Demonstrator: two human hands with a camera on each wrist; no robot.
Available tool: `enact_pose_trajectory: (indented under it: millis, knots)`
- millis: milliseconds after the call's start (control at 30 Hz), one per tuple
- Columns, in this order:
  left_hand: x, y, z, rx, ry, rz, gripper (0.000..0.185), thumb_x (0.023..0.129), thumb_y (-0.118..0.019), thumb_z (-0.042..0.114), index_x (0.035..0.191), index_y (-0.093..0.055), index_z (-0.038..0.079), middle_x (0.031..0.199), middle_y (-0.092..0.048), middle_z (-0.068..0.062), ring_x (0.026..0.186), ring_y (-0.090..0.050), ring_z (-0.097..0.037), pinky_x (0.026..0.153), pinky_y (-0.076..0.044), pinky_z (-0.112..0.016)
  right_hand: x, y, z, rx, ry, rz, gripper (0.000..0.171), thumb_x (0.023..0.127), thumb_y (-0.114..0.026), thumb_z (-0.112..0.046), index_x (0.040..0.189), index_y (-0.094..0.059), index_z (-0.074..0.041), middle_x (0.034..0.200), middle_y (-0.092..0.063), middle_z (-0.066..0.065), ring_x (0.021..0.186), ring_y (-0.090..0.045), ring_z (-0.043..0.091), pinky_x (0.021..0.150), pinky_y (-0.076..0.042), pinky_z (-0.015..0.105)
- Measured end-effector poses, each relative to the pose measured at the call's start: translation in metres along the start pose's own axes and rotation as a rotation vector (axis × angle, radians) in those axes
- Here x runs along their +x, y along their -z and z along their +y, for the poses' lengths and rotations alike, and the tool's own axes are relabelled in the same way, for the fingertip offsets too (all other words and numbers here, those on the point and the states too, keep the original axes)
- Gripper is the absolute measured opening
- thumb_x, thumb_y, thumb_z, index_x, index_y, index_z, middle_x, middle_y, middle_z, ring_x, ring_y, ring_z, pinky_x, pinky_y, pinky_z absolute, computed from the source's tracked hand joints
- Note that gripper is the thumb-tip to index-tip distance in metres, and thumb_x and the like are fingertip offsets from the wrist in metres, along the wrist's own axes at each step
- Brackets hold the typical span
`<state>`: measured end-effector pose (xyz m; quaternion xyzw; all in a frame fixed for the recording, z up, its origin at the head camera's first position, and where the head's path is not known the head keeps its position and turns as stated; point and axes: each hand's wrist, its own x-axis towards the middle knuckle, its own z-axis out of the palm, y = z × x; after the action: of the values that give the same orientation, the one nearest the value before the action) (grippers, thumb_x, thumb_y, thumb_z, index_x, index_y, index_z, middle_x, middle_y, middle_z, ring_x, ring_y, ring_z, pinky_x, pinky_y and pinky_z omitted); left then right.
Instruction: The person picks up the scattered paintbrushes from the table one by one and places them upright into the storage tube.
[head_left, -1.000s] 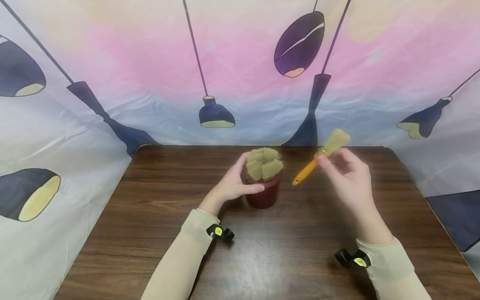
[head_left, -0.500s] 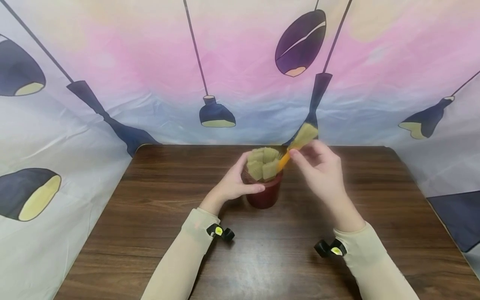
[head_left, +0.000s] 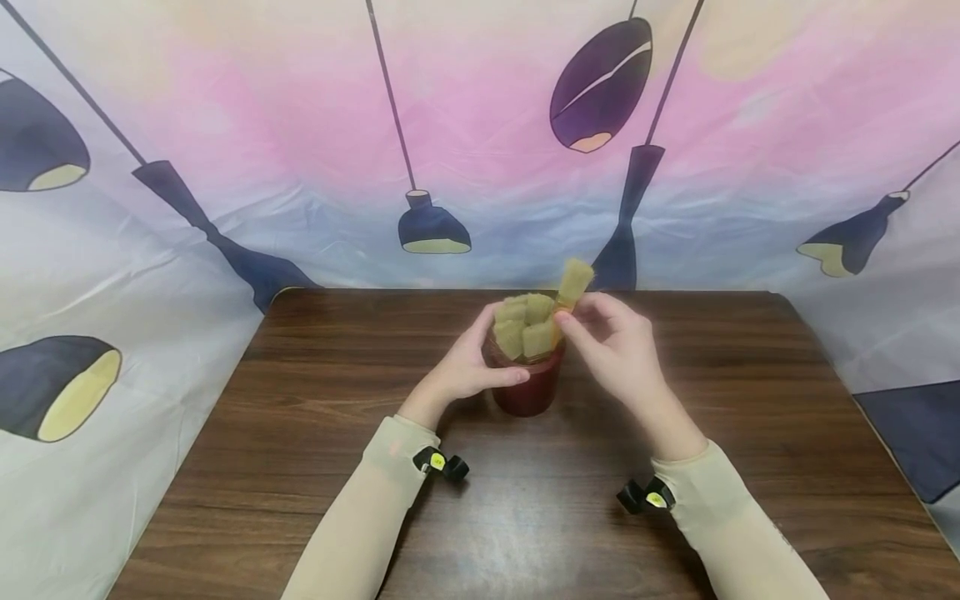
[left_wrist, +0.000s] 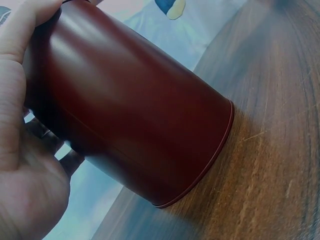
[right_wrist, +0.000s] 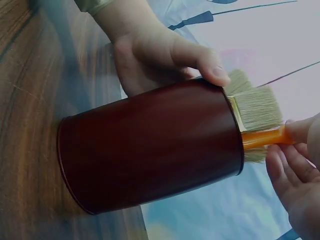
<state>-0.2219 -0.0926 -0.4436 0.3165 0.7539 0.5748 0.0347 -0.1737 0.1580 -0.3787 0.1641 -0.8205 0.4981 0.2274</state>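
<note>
A dark red cylindrical cup [head_left: 528, 393] stands upright on the wooden table, with several pale-bristled paintbrushes [head_left: 512, 336] packed in it, bristles up. My left hand [head_left: 472, 367] grips the cup's left side near the rim, thumb across the front; the left wrist view shows the cup wall [left_wrist: 135, 110] close up. At the right side of the rim, my right hand [head_left: 618, 342] pinches another paintbrush [head_left: 574, 285] below its bristles. In the right wrist view its orange handle [right_wrist: 262, 138] reaches into the cup's mouth, beside the other bristles [right_wrist: 257, 107].
The brown wood-grain table [head_left: 315, 467] runs back to a hanging cloth [head_left: 480, 125] printed with lamps. A small black camera is strapped to each wrist, over the pale sleeves [head_left: 352, 508].
My right hand has moved left with the paintbrush, from beside the cup to its rim; the brush now stands more upright and its handle is in the cup. The left hand stays put.
</note>
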Motion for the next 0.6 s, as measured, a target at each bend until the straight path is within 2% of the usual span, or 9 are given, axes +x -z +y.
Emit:
enact_pose_trajectory:
  millis: [167, 333, 467, 600]
  knots:
    - [0.000, 0.000, 0.000, -0.021, -0.005, -0.011, 0.100, 0.081, -0.096, 0.030, 0.163, -0.041, 0.017, 0.158, -0.054, -0.001, 0.141, -0.056, -0.022, 0.123, -0.041, -0.049, -0.004, -0.002, 0.007, -0.065, 0.052, -0.037, 0.010, 0.095, -0.085, -0.009, 0.103, -0.080, -0.005, 0.100, -0.075, 0.007, 0.088, -0.070, 0.023, 0.080, -0.057, 0.030]
    - [0.001, -0.002, 0.001, -0.025, -0.011, -0.009, 0.099, 0.081, -0.096, 0.026, 0.163, -0.041, 0.017, 0.158, -0.054, -0.002, 0.140, -0.057, -0.024, 0.121, -0.044, -0.049, -0.006, 0.000, 0.014, -0.091, 0.066, -0.077, 0.012, 0.092, -0.088, -0.008, 0.101, -0.080, -0.005, 0.104, -0.073, 0.007, 0.092, -0.071, 0.023, 0.083, -0.059, 0.036]
    - [0.000, -0.002, 0.000, -0.023, -0.009, -0.006, 0.098, 0.081, -0.096, 0.026, 0.162, -0.042, 0.016, 0.157, -0.055, -0.003, 0.140, -0.057, -0.024, 0.121, -0.043, -0.049, -0.005, 0.003, 0.016, -0.077, 0.071, -0.078, 0.016, 0.093, -0.087, -0.011, 0.106, -0.079, -0.006, 0.102, -0.073, 0.006, 0.089, -0.068, 0.021, 0.079, -0.059, 0.037]
    - [0.000, -0.001, 0.000, -0.016, -0.010, -0.002, 0.098, 0.081, -0.096, 0.031, 0.162, -0.042, 0.016, 0.157, -0.055, -0.002, 0.141, -0.055, -0.023, 0.122, -0.042, -0.049, -0.001, 0.006, 0.012, -0.025, 0.076, -0.043, 0.020, 0.096, -0.085, -0.012, 0.114, -0.077, -0.007, 0.099, -0.071, 0.005, 0.086, -0.065, 0.021, 0.075, -0.057, 0.036]
